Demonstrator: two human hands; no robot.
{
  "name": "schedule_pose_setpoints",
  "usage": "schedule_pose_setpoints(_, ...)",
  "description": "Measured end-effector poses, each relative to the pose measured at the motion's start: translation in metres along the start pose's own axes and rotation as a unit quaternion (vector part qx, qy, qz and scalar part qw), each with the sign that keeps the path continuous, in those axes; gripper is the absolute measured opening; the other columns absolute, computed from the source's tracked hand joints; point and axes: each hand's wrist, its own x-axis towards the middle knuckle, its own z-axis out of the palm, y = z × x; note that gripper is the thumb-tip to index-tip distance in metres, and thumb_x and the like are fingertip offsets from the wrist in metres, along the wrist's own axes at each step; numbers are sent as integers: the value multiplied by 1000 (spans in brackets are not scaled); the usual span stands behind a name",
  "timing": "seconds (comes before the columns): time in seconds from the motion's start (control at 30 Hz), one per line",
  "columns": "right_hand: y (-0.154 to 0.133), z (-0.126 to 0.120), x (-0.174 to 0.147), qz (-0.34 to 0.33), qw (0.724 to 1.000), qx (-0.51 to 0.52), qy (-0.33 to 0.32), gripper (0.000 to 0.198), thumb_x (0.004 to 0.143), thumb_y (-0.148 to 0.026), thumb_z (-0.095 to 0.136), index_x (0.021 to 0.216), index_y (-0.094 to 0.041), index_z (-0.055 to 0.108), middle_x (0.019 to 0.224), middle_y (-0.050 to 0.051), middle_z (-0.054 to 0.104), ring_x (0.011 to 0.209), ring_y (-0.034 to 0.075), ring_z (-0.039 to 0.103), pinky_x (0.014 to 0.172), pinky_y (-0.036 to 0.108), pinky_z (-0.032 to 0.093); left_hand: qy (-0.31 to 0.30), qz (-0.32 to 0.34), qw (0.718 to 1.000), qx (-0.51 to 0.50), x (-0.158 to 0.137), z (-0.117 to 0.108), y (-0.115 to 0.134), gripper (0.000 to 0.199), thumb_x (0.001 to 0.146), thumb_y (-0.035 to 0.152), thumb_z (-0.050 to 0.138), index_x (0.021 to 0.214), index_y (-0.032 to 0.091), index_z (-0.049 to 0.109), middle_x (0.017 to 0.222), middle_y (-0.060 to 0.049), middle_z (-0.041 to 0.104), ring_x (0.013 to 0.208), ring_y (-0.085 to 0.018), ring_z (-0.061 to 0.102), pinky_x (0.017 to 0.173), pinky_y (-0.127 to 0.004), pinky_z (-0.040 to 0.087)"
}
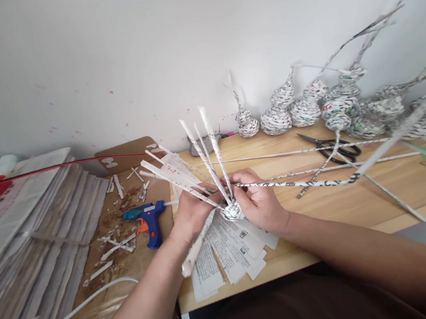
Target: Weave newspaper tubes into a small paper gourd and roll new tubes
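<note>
Between my two hands is a small woven newspaper base (231, 211), with several rolled paper tubes (199, 148) fanning up and outward from it. My left hand (194, 210) is closed round its left side, the fingers partly hidden behind the tubes. On the right side, my right hand (257, 203) pinches the base with thumb and fingers. A long printed paper tube (292, 184) runs from there to the right, past a bend. Under the work lie cut newspaper strips (234, 247) on the wooden table.
A blue glue gun (151, 222) lies on the left among paper scraps (117, 245). Stacked newspapers (46, 221) stand far left. Along the wall are several woven gourd shapes (275, 118). Black scissors (329, 147) and loose paper tubes (394, 196) lie right.
</note>
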Motion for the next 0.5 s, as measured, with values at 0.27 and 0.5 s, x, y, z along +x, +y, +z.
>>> schedule_pose_setpoints(0.27,-2,-3,6,68,998,-13,0,10,88,-21,57,91,-23,66,91,5,70,93,22,64,87,37,51,57,37,997,23,1,1,9,16,73,31,71,77,15,74,75,-4,73,71,-20,66,69,-28,52)
schedule_pose_setpoints(0.5,-2,-3,6,131,991,0,-38,9,85,-23,57,80,-21,64,87,3,67,70,16,64,61,27,50,97,7,995,22,0,3,11,17,69,30,71,78,15,73,74,-4,73,70,-20,66,69,-29,52)
